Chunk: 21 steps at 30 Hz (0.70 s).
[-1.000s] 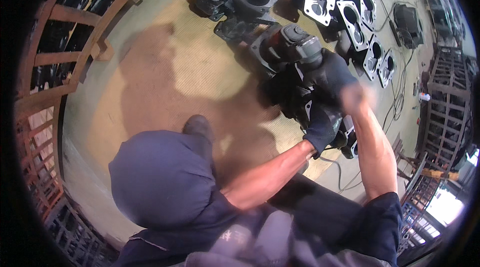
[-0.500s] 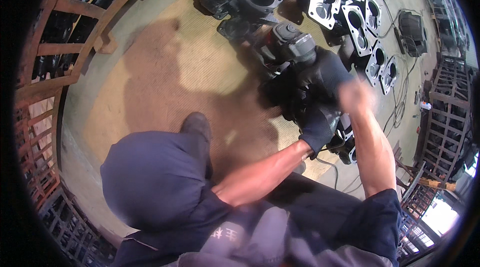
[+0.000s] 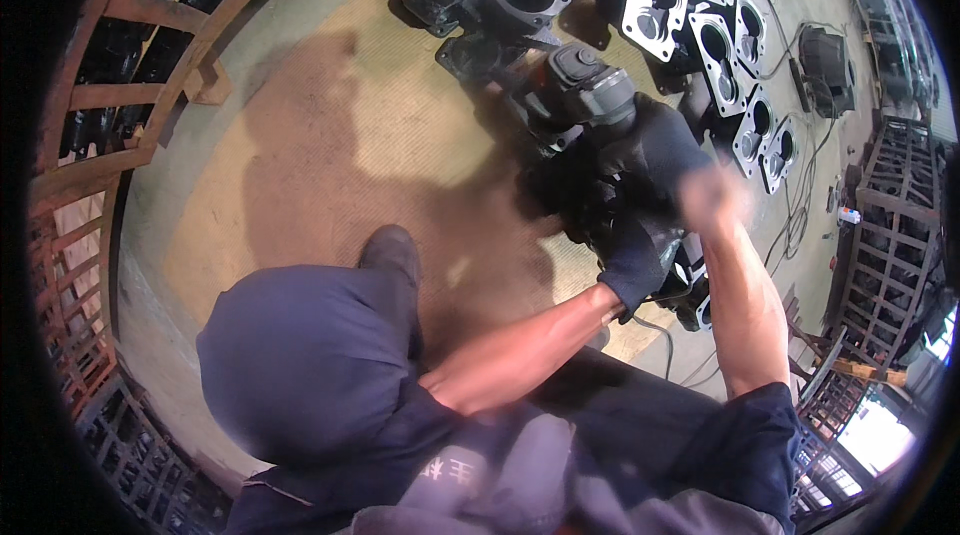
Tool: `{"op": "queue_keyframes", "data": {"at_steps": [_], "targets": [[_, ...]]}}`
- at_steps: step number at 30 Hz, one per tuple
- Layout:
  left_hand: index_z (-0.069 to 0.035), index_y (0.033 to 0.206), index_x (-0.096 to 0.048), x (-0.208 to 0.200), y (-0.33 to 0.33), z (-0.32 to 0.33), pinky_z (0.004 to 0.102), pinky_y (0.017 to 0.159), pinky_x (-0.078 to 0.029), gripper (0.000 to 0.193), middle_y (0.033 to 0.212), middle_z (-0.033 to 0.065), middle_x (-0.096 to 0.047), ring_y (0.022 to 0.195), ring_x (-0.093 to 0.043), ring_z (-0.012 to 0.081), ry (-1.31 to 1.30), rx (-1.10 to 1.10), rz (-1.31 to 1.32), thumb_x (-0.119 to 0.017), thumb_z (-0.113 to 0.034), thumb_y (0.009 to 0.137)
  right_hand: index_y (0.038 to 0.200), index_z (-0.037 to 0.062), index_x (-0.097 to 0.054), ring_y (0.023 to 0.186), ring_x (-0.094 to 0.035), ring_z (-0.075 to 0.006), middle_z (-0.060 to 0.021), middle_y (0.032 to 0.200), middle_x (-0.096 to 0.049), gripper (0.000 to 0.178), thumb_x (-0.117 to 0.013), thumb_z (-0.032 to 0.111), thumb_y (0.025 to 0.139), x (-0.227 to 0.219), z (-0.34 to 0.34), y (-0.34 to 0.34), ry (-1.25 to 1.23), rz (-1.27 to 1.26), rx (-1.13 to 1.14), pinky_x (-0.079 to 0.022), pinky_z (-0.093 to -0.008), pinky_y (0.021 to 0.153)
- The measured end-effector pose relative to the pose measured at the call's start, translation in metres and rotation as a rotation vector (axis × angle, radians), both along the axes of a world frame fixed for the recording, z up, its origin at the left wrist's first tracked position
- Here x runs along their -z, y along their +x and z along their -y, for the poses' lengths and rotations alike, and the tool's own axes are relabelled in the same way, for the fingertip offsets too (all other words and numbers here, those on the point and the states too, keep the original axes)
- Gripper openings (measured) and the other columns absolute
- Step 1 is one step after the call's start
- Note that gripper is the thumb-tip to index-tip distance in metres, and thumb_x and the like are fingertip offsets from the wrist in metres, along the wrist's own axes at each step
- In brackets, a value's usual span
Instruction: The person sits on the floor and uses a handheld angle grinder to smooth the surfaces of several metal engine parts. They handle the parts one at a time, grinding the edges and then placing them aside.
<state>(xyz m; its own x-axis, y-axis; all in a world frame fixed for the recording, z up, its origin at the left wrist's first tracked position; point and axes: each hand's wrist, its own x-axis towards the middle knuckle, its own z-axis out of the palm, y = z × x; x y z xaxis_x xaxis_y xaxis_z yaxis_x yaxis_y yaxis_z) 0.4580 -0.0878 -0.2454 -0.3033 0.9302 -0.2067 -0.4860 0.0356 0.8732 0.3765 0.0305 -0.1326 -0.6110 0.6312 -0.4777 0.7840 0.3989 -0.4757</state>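
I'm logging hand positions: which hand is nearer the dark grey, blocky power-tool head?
Right. The dark-gloved right hand is close against the power-tool head, at its lower right in the picture; the dark-gloved left hand is farther off, lower down, nearer the person's body.

Two hands (image 3: 632,260) (image 3: 665,147), one power tool (image 3: 597,92), one black box (image 3: 824,57) — and at least seven silver-faced castings (image 3: 650,25).

Grey floor (image 3: 160,300), partly covered by a tan ribbed sheet (image 3: 400,125). Dark flanged castings (image 3: 440,13) stand on the sheet. Black box (image 3: 826,60) and loose cables (image 3: 799,220) lie on bare floor at right.
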Motion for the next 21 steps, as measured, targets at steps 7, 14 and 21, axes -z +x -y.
{"op": "queue_keyframes", "data": {"at_steps": [7,14,21], "targets": [[0.000,0.139,-0.054,-0.016,-0.004,-0.006,0.0362,0.110,-0.041,0.045,0.135,0.0159,-0.060,0.127,-0.055,0.0231,-0.015,0.003,0.007,-0.066,-0.015,0.098,0.113,-0.0024,-0.069,0.099,-0.070,-0.0406,-0.0267,0.099,-0.073,0.050,-0.079,0.025,0.072,0.006,-0.009,0.013,-0.002,-0.012,0.073,-0.055,-0.0435,0.088],[0.000,0.141,-0.053,-0.007,-0.007,0.008,0.0358,0.111,-0.040,0.046,0.137,0.0153,-0.059,0.128,-0.054,0.0233,-0.042,-0.022,0.038,-0.065,-0.015,0.099,0.107,-0.0004,-0.073,0.101,-0.071,-0.0439,-0.0285,0.099,-0.073,0.045,-0.079,0.026,0.070,-0.007,0.007,-0.004,-0.064,0.027,-0.045,-0.056,-0.0452,0.087],[0.000,0.142,-0.051,-0.015,0.008,0.003,0.0354,0.112,-0.040,0.048,0.138,0.0146,-0.058,0.130,-0.054,0.0234,-0.024,-0.028,0.124,-0.065,-0.016,0.099,0.116,-0.0028,-0.068,0.094,-0.067,-0.0245,-0.0174,0.098,-0.074,0.052,-0.081,0.016,0.069,-0.026,0.012,0.002,-0.062,0.033,-0.052,-0.054,-0.0370,0.088]]}}
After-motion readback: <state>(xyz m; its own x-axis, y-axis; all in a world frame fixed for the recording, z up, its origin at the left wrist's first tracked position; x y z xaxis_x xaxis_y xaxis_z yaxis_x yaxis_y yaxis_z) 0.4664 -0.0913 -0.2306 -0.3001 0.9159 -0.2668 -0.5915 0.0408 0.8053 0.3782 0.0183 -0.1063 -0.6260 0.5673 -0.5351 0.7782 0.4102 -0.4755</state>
